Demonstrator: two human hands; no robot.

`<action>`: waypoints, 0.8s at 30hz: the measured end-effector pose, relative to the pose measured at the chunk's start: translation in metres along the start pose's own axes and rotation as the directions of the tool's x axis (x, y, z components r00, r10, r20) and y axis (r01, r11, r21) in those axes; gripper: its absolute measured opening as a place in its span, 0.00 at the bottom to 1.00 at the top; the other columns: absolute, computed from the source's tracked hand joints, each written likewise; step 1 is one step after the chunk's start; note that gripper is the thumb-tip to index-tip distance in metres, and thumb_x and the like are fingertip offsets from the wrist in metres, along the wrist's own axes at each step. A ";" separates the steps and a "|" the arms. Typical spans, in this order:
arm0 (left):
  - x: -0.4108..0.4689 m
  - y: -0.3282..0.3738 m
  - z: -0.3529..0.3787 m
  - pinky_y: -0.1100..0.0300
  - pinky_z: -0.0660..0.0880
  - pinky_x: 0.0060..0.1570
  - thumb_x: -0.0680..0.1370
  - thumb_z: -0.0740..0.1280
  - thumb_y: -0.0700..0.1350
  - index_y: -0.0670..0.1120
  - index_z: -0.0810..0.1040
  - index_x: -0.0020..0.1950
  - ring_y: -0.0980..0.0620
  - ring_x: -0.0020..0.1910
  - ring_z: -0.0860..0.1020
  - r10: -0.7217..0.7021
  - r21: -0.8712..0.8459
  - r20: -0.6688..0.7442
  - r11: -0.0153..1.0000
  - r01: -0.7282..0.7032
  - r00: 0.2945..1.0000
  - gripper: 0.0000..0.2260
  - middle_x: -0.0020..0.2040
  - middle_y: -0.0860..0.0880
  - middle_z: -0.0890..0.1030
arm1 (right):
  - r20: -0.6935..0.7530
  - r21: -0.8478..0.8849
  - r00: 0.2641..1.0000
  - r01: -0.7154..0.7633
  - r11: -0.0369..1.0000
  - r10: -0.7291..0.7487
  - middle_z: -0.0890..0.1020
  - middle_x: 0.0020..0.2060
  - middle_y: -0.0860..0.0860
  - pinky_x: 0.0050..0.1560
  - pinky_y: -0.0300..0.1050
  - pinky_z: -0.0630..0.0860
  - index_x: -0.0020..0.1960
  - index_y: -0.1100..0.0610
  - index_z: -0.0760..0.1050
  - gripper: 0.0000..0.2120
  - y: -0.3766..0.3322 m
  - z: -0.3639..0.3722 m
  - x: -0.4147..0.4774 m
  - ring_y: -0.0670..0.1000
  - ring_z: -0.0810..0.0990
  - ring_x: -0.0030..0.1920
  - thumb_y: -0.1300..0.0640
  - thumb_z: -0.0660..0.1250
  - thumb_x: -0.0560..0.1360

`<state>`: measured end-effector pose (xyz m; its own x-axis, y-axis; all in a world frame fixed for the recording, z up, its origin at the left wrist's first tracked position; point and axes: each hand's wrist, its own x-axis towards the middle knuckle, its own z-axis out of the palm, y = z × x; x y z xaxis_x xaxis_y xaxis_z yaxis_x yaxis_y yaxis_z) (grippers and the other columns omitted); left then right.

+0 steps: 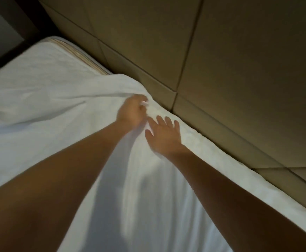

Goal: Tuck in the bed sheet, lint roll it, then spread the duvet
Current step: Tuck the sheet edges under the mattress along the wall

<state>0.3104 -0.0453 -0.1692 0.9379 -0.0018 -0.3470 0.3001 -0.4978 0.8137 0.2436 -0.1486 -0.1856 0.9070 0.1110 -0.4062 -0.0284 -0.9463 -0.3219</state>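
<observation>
Left hand (132, 111) grips a sheet (39, 99) fold at the mattress (86, 59) head edge; right hand (164, 135) lies flat, fingers spread. A hard tug could bare more of the far corner.

sheet (39, 110): on the mattress, reaching its far edge by the panels.
mattress (64, 57): uncovered at the far left corner, beyond the sheet's edge.
panels (230, 70): behind and right of the mattress, along its edge.
left hand (131, 111): grips a sheet fold near the far edge.
right hand (164, 137): on the sheet, just right of the left hand, near the panels.
</observation>
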 end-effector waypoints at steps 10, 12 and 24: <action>0.061 -0.084 -0.181 0.51 0.70 0.54 0.79 0.59 0.49 0.49 0.68 0.67 0.39 0.58 0.74 -0.143 0.793 -0.196 0.559 0.243 0.970 0.16 0.58 0.40 0.76 | 0.129 -0.017 0.992 0.009 1.000 -0.007 0.29 0.73 0.48 0.66 0.66 0.29 0.73 0.38 0.31 0.35 -0.077 0.040 0.081 0.62 0.28 0.72 0.31 0.47 0.75; 0.066 -0.085 -0.190 0.51 0.70 0.52 0.80 0.56 0.45 0.44 0.72 0.61 0.37 0.58 0.75 -0.032 0.829 -0.243 0.513 0.224 0.970 0.12 0.57 0.38 0.76 | 0.119 -0.059 0.993 -0.002 0.998 0.009 0.29 0.73 0.48 0.66 0.67 0.30 0.73 0.37 0.30 0.35 -0.076 0.044 0.084 0.62 0.29 0.72 0.30 0.46 0.75; 0.182 -0.021 -0.155 0.58 0.65 0.59 0.82 0.55 0.40 0.41 0.51 0.76 0.42 0.65 0.70 0.088 0.193 -0.257 0.980 -0.038 0.962 0.23 0.68 0.37 0.68 | -0.240 -0.122 0.969 0.027 0.992 -0.056 0.61 0.74 0.55 0.70 0.57 0.56 0.77 0.44 0.46 0.35 -0.087 0.038 0.159 0.59 0.62 0.71 0.32 0.41 0.73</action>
<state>0.5018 0.0992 -0.1766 0.9737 0.1772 -0.1429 0.2251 -0.6554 0.7209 0.3743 -0.0367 -0.2545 0.9814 0.0876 -0.1707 0.0475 -0.9729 -0.2263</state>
